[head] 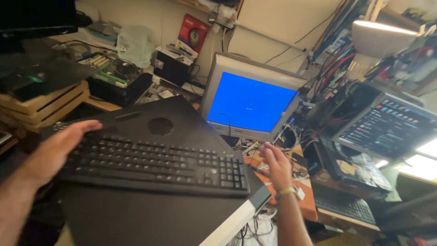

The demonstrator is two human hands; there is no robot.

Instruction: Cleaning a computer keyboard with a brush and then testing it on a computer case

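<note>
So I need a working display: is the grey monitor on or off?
On. The monitor shows a lit plain blue screen with a tiny mark at its middle; what that mark is, cannot tell.

Two hands, left (54,150) and right (275,164), one keyboard (154,164), apparently two lit screens (250,102) (387,127).
</note>
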